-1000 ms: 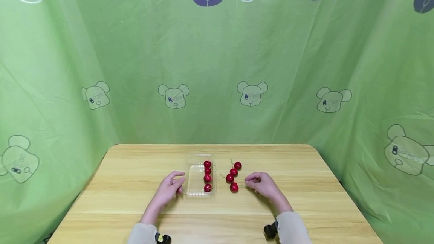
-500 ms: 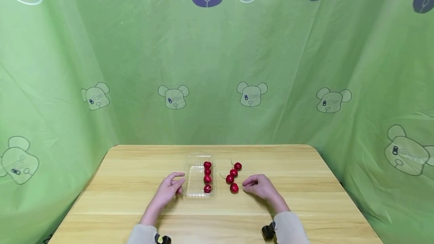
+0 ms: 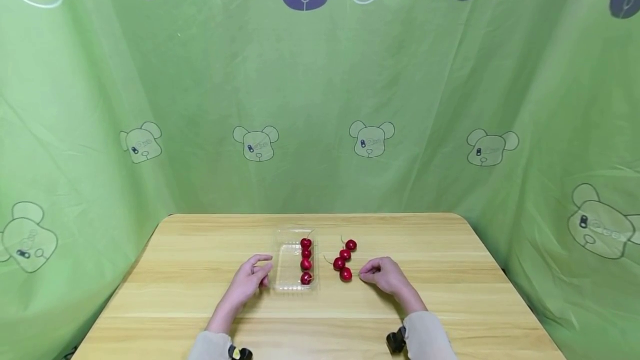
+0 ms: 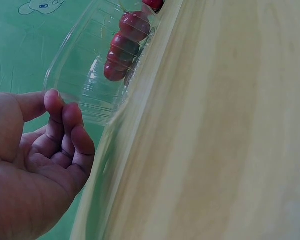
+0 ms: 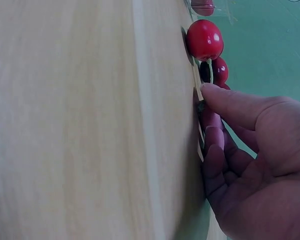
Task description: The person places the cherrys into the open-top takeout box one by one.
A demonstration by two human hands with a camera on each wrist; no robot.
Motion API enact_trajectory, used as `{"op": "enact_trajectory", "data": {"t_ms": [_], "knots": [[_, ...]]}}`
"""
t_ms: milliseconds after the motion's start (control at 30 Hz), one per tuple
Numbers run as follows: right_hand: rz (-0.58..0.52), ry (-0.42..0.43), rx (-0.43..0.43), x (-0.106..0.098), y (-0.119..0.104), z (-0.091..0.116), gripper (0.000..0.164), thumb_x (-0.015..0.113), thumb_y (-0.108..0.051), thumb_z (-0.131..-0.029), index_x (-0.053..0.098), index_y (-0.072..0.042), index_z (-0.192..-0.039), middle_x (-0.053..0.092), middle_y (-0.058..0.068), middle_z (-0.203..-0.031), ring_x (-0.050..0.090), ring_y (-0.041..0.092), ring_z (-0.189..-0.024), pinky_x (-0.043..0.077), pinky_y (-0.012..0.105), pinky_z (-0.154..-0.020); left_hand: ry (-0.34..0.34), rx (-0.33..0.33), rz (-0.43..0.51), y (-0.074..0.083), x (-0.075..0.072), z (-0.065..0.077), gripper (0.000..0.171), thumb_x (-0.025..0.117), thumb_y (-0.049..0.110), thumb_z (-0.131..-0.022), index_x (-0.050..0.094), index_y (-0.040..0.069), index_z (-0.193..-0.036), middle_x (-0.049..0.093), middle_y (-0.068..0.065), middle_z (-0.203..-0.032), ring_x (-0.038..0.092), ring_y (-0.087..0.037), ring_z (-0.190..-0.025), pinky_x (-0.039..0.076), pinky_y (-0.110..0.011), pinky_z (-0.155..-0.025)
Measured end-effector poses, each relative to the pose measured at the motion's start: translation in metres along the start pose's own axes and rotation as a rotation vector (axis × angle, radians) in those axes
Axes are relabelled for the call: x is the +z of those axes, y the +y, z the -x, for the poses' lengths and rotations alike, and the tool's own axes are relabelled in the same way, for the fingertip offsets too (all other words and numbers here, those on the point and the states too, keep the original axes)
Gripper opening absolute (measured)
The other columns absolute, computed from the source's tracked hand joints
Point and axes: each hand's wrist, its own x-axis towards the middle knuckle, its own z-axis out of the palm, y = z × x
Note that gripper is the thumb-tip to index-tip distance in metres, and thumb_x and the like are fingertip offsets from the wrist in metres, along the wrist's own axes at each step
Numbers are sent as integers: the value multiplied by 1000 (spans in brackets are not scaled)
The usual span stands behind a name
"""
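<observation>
A clear plastic box (image 3: 287, 285) lies on the table with several red cherries (image 3: 306, 264) in a row along its right side. At its left edge my left hand (image 3: 250, 278) holds the rim between thumb and fingertips, the other fingers curled in the left wrist view. Right of the box, several loose cherries (image 3: 339, 263) with stems lie in a slanting line. My right hand (image 3: 386, 275) pinches the stem of the nearest cherry (image 5: 205, 40) between thumb and index finger. That cherry sits at or just above the tabletop; any gap is too small to tell.
The wooden table (image 3: 320, 326) has rounded far corners. A green printed curtain (image 3: 310, 182) hangs behind it and along both sides. Small black devices sit at the left cuff (image 3: 240, 352) and the right cuff (image 3: 396, 341).
My right hand has come slightly left and taken the nearest cherry by its stem. That cherry has shifted slightly away toward the others. My left hand and the box have stayed put.
</observation>
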Motion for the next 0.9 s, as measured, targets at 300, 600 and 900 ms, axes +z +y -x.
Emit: {"op": "enact_trajectory", "data": {"t_ms": [300,600,900], "knots": [[-8,0,0,0,-2,1,4,81,-7,-88,78,-9,-90,70,2,-87,59,16,-82,48,33,-78,49,-7,-50,-5,4,-3,38,59,13,-104,56,-3,-139,65,-18,-76,53,-15,-64,44,-24,-58],[-20,-25,-9,-3,-1,0,4,80,-9,-89,78,-9,-91,70,2,-89,60,16,-85,49,33,-81,24,-11,-29,-5,2,-2,39,62,17,-104,58,0,-139,64,-10,-74,53,-15,-64,44,-24,-59],[-79,-75,20,-9,-4,3,5,78,-6,-89,77,-7,-94,68,4,-90,58,19,-86,49,32,-77,12,-9,-17,-4,0,-1,40,62,19,-104,58,1,-139,65,-15,-77,51,-16,-63,42,-24,-56]]}}
